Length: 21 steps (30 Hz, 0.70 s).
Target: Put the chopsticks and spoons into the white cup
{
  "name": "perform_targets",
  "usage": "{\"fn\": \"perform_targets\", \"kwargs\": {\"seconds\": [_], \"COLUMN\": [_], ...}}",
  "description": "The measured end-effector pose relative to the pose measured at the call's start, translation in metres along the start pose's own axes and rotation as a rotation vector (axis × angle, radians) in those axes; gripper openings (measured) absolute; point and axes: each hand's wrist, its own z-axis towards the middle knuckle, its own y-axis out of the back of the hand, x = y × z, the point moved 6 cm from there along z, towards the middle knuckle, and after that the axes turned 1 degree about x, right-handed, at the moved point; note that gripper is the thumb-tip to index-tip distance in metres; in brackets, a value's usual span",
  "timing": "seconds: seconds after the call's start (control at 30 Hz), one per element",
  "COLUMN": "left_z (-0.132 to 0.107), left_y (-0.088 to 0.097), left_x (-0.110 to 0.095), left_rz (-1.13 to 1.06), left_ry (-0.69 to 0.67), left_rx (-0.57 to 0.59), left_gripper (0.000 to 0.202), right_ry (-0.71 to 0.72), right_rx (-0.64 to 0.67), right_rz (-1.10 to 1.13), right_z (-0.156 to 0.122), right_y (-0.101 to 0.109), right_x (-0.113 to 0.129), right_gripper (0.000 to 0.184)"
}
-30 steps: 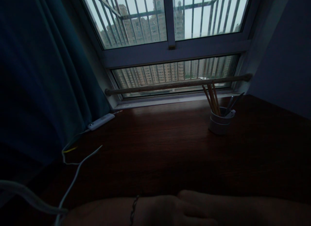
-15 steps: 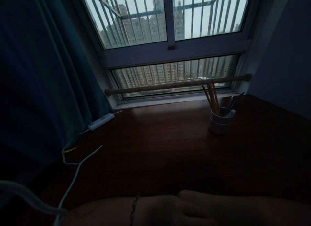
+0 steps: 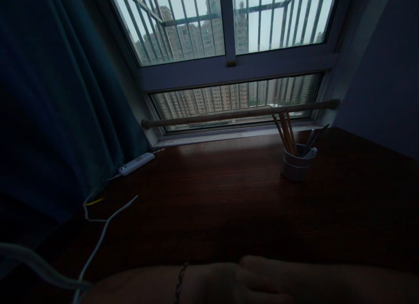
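My left hand [image 3: 222, 283] lies along the bottom edge on the dark wooden desk [image 3: 229, 195], with a thin bracelet [image 3: 179, 281] at the wrist. My right hand [image 3: 278, 273] reaches in from the right and rests flat against the left one, its fingertips pointing left. Both hands look stretched out and hold nothing, though the light is very dim. The nearest object is a white cup [image 3: 296, 166] at the back right, well beyond both hands. It holds several wooden pencils [image 3: 285, 131] and dark pens.
A white cable [image 3: 98, 243] runs over the desk's left side toward a white device [image 3: 135, 163] by the dark curtain [image 3: 49, 121]. A wooden rod [image 3: 235, 114] lies across the sill under the barred window [image 3: 229, 33]. A wall borders the right.
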Motion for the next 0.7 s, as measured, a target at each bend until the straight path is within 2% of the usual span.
{"fn": "perform_targets", "kwargs": {"seconds": [0.1,0.17,0.23,0.3,0.37,0.4,0.47,0.53,0.6,0.63,0.7], "left_z": [-0.001,-0.003,-0.006,-0.009,-0.010,-0.010,-0.009,-0.007,-0.006,-0.007,-0.008], "left_y": [-0.003,-0.004,-0.005,-0.007,-0.008,-0.008,-0.006,-0.004,-0.005,-0.006,-0.009], "left_x": [0.001,0.003,0.003,0.002,0.002,0.001,-0.002,-0.002,-0.003,-0.002,-0.003], "left_rz": [-0.023,-0.005,0.038,0.055,0.065,0.083,0.117,0.115,0.106,0.111,0.141], "left_ry": [0.017,0.049,0.055,0.043,0.044,0.036,0.014,0.048,0.068,0.076,0.063], "left_rx": [-0.022,-0.039,-0.068,-0.069,-0.032,-0.015,0.012,0.036,0.050,0.047,-0.007], "left_gripper": [0.038,0.039,0.040,0.041,0.042,0.042,0.042,0.042,0.042,0.042,0.041], "right_ry": [0.087,0.150,0.231,0.305,0.426,0.554,0.829,0.904,0.932,0.937,0.921], "right_rx": [-0.026,-0.048,-0.021,0.070,0.251,0.475,1.023,1.139,1.157,1.231,1.499], "right_rz": [-0.126,-0.233,-0.224,-0.107,0.035,0.102,0.215,0.308,0.470,0.556,0.667], "right_z": [-0.020,-0.026,-0.020,-0.002,0.021,0.028,0.025,0.038,0.049,0.049,0.034], "right_y": [0.007,0.004,-0.008,-0.022,-0.037,-0.047,-0.060,-0.055,-0.049,-0.050,-0.055], "right_x": [0.014,0.014,0.004,-0.014,-0.029,-0.031,-0.035,-0.038,-0.035,-0.032,-0.028], "right_gripper": [0.039,0.039,0.039,0.039,0.037,0.039,0.040,0.039,0.038,0.035,0.033]}}
